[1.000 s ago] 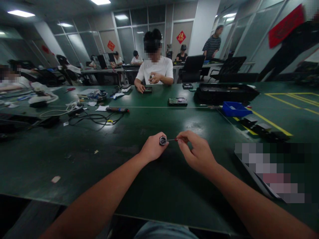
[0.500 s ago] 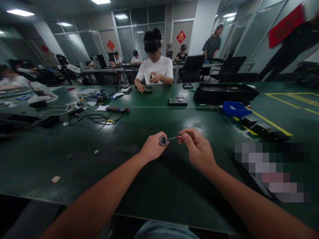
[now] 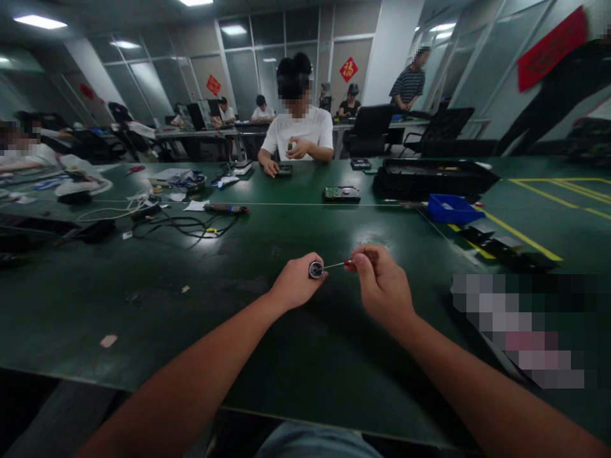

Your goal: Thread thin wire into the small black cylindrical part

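Note:
My left hand (image 3: 300, 283) is wrapped round a small round part (image 3: 316, 270) with a silvery rim and a dark inside, its open face turned up toward me. What kind of part it is I cannot make out, and my fingers hide its lower side. In my right hand (image 3: 382, 283) is a screwdriver (image 3: 348, 262) with a reddish handle, pinched between thumb and fingers. Its thin metal shaft points left, and the tip meets the round part near its rim. Both hands are above the green table (image 3: 267, 343).
Ahead lies a hard drive (image 3: 342, 193); a black tray (image 3: 429, 178) and a blue bin (image 3: 453, 208) stand to its right. Black cables (image 3: 176, 229) and an electric screwdriver (image 3: 226, 208) lie at left. A person (image 3: 300, 133) works across the table.
The whole view has shifted slightly. Both hands keep their hold on the round part and the screwdriver, with the shaft still at the part.

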`<state>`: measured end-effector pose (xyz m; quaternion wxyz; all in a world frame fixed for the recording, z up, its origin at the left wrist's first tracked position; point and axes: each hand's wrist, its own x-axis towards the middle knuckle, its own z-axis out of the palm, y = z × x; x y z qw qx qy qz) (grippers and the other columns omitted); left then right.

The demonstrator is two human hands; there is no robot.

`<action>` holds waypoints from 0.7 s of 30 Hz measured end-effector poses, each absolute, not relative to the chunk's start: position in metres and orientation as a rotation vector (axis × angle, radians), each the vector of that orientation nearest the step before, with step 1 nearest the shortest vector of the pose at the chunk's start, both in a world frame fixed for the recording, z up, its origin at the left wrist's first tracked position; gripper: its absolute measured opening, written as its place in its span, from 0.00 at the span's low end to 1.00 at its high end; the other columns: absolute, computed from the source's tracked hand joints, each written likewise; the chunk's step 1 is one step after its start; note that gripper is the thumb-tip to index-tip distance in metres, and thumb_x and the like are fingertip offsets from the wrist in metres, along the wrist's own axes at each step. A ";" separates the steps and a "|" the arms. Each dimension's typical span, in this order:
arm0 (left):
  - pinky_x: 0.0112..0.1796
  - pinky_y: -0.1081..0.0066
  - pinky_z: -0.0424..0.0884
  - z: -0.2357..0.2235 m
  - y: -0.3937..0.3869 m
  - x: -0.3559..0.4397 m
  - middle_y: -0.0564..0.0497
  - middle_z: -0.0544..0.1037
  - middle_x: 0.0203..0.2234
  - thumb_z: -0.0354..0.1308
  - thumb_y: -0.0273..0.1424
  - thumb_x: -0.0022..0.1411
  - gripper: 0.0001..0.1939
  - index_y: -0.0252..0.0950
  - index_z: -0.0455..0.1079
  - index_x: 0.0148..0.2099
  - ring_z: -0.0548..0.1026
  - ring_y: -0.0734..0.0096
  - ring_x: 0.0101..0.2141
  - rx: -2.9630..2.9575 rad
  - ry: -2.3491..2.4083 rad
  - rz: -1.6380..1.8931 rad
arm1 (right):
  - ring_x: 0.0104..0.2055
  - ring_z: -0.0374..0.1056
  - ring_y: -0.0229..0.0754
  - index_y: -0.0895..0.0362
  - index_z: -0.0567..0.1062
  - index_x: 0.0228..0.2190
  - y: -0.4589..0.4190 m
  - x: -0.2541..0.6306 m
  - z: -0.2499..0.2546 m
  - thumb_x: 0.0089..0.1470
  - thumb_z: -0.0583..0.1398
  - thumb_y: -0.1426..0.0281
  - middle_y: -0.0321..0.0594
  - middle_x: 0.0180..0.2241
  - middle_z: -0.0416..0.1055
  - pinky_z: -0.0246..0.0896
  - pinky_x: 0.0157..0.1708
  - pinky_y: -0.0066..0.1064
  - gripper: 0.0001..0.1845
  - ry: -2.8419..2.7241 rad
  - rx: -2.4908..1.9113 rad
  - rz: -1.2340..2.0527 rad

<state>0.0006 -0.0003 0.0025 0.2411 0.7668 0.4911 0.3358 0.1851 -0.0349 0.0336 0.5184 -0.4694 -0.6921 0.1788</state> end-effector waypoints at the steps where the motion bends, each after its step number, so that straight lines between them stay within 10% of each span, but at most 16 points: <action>1: 0.30 0.73 0.62 0.002 0.000 0.001 0.56 0.75 0.28 0.59 0.32 0.60 0.04 0.39 0.68 0.37 0.71 0.73 0.29 2.092 1.345 0.924 | 0.34 0.76 0.42 0.54 0.69 0.38 -0.035 0.185 0.034 0.65 0.53 0.62 0.38 0.31 0.76 0.66 0.35 0.35 0.09 -1.685 -1.146 0.406; 21: 0.30 0.72 0.62 0.006 -0.001 0.000 0.55 0.75 0.28 0.59 0.33 0.60 0.05 0.38 0.68 0.36 0.71 0.73 0.29 2.040 1.394 0.937 | 0.31 0.75 0.42 0.55 0.72 0.38 -0.031 0.185 0.032 0.62 0.56 0.58 0.40 0.30 0.78 0.69 0.33 0.35 0.13 -1.563 -1.185 0.462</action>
